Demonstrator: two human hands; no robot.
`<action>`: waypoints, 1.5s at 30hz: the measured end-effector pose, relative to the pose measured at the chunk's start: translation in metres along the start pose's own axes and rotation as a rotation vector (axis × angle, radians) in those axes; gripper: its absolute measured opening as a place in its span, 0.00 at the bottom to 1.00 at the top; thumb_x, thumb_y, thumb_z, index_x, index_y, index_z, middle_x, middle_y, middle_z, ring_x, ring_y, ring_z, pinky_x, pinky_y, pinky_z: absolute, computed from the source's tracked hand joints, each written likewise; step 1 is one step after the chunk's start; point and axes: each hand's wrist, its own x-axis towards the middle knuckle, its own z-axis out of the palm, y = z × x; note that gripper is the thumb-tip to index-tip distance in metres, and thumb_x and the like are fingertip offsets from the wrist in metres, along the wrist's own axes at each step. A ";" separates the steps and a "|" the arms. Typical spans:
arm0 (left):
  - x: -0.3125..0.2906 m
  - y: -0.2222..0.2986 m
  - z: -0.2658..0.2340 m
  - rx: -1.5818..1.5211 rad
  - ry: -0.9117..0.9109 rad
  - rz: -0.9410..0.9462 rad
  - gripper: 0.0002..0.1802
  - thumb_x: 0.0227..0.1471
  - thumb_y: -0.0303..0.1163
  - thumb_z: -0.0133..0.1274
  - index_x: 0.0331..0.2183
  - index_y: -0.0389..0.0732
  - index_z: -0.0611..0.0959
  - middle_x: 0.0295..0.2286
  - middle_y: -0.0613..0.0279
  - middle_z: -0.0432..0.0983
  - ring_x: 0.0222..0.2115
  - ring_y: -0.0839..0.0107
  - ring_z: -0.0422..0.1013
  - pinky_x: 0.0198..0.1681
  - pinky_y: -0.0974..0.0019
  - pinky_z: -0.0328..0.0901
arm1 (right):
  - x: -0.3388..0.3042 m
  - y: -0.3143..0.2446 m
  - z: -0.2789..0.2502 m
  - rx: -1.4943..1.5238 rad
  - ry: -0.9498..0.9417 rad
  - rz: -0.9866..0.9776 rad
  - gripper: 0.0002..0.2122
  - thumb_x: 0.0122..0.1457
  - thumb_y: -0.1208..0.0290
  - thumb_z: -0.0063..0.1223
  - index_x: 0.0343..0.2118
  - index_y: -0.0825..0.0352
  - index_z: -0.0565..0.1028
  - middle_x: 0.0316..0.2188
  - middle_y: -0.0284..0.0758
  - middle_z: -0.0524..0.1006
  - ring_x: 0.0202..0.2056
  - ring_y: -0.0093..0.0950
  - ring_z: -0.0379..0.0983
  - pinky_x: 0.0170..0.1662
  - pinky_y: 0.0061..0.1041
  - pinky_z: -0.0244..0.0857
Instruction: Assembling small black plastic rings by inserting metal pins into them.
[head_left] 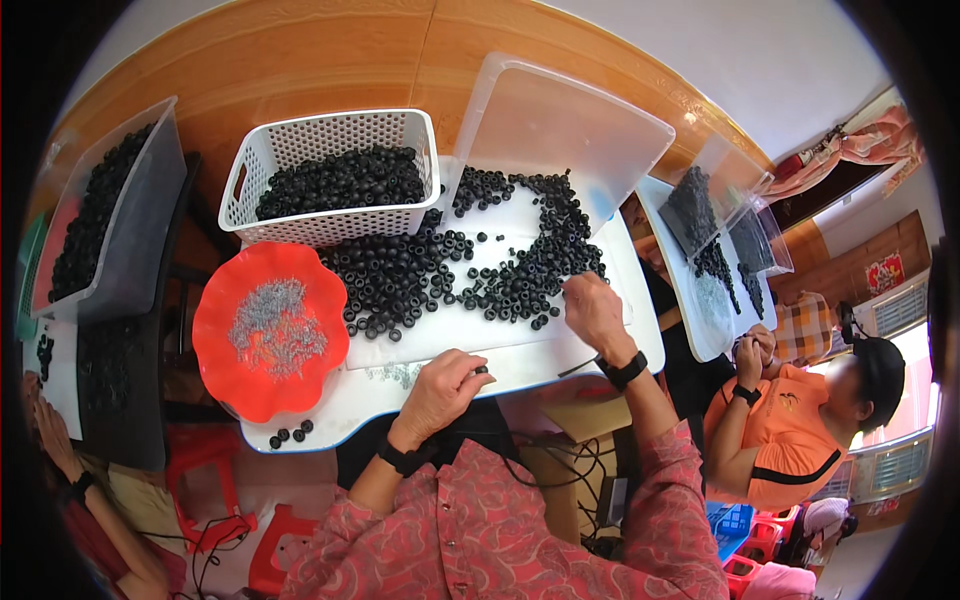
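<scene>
My left hand (440,392) is closed in front of the white table's near edge, pinching a small round black part (481,370) between thumb and fingers. My right hand (596,312) reaches down at the right end of a pile of smaller black parts (545,240). Its fingertips are pressed together; what they hold, if anything, is hidden. Left of that pile lies a heap of black wheel-like parts with centre holes (392,272). A red wavy-rimmed bowl (215,345) carries many thin silvery metal pins (278,328).
A white perforated basket (330,232) full of black parts stands behind the heap. A clear plastic bin (570,130) lies tipped at the back. Several loose parts sit by the table's (560,352) front-left edge. At right, a person in orange (790,430) works at another table.
</scene>
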 end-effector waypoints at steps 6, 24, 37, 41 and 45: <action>0.000 -0.002 0.000 0.009 -0.008 0.012 0.11 0.47 0.26 0.65 0.35 0.34 0.83 0.27 0.57 0.77 0.21 0.68 0.72 0.26 0.67 0.68 | 0.093 0.015 0.006 0.050 0.133 -0.081 0.07 0.55 0.76 0.54 0.37 0.66 0.78 0.34 0.43 0.76 0.38 0.44 0.74 0.41 0.40 0.70; 0.004 0.001 0.000 0.004 0.002 -0.016 0.13 0.46 0.26 0.66 0.35 0.36 0.83 0.27 0.58 0.77 0.21 0.70 0.72 0.25 0.68 0.67 | 0.203 0.066 0.081 -0.277 0.133 0.014 0.16 0.57 0.56 0.56 0.41 0.63 0.79 0.41 0.42 0.75 0.46 0.43 0.69 0.48 0.41 0.63; 0.003 0.000 0.001 0.020 0.019 -0.011 0.13 0.45 0.25 0.66 0.35 0.35 0.83 0.27 0.57 0.77 0.21 0.69 0.72 0.25 0.68 0.68 | 0.178 0.053 0.076 -0.172 -0.062 0.017 0.15 0.58 0.56 0.50 0.40 0.61 0.78 0.43 0.42 0.71 0.46 0.44 0.68 0.46 0.51 0.67; 0.003 0.004 0.000 0.009 -0.019 -0.051 0.10 0.47 0.25 0.63 0.34 0.34 0.80 0.28 0.53 0.77 0.28 0.56 0.74 0.31 0.59 0.69 | 0.161 0.054 0.071 -0.141 -0.038 -0.043 0.12 0.56 0.59 0.52 0.36 0.62 0.77 0.40 0.43 0.71 0.44 0.45 0.69 0.41 0.52 0.69; 0.002 0.001 0.001 -0.010 -0.007 -0.053 0.10 0.47 0.25 0.63 0.33 0.34 0.81 0.28 0.53 0.77 0.28 0.56 0.74 0.31 0.59 0.69 | 0.143 0.046 0.068 -0.118 0.015 -0.120 0.10 0.54 0.61 0.54 0.33 0.62 0.78 0.38 0.43 0.72 0.42 0.45 0.71 0.39 0.51 0.70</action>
